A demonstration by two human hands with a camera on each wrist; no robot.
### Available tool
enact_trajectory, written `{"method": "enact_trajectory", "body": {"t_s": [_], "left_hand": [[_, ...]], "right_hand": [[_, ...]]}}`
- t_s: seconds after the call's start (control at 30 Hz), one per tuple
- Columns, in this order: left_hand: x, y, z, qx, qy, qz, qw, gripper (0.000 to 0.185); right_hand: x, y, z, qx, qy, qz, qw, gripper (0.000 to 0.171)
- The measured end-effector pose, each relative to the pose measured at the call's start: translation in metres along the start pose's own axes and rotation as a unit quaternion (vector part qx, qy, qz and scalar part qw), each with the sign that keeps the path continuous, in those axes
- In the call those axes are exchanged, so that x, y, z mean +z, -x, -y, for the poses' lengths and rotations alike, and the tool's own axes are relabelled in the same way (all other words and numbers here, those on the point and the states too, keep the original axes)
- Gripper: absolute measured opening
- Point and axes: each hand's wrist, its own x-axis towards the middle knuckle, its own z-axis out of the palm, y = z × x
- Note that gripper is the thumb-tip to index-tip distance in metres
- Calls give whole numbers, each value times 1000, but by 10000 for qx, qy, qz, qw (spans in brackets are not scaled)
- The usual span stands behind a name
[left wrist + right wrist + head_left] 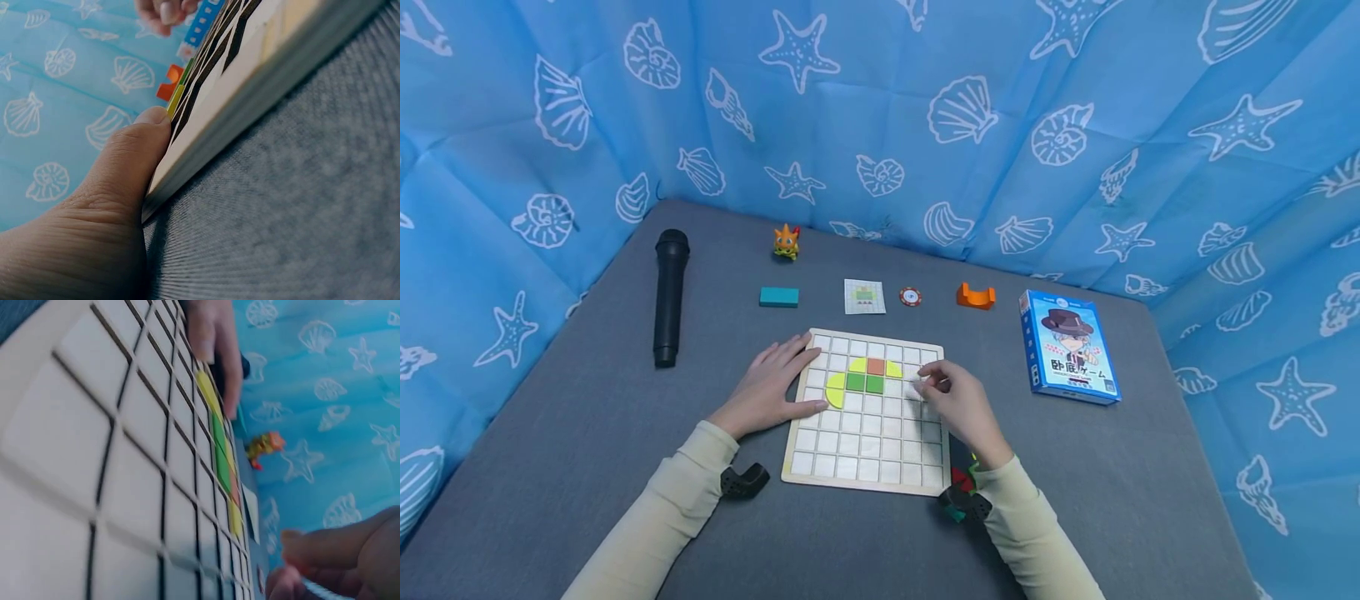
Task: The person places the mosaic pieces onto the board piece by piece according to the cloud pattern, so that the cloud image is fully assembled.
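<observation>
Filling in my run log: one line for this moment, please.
left hand steadies grid board | right hand pinches small piece over it

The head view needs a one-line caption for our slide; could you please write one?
Left hand rests on the wooden grid board edge while the right hand hovers beside coloured tiles.

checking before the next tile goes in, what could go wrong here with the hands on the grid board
1. The right hand hovers beside the placed coloured tiles; a brush could knock them out of their squares.
2. Only the left hand steadies the wooden board at its edge, so a push might slide it.
3. Whatever its fingers pinch is too small to identify; it may drop.
</observation>
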Motion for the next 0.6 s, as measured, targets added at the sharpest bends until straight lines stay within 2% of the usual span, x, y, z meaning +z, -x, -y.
{"method": "enact_trajectory", "body": {"t_s": [0.17,0.27,0.43,0.6], "left_hand": [[0,0,0,25,7,-38,10000,89],[0,0,0,37,-15,-43,10000,89],[0,0,0,29,-58,-39,10000,89],[0,0,0,24,-45,-52,10000,89]], "right_hand": [[-24,4,-17,426,542,-346,9970,24],[-35,7,-28,638,896,-402,9931,26],[-46,11,-40,1022,1375,-85,9852,32],[-49,12,-45,1193,1505,248,9811,32]]}}
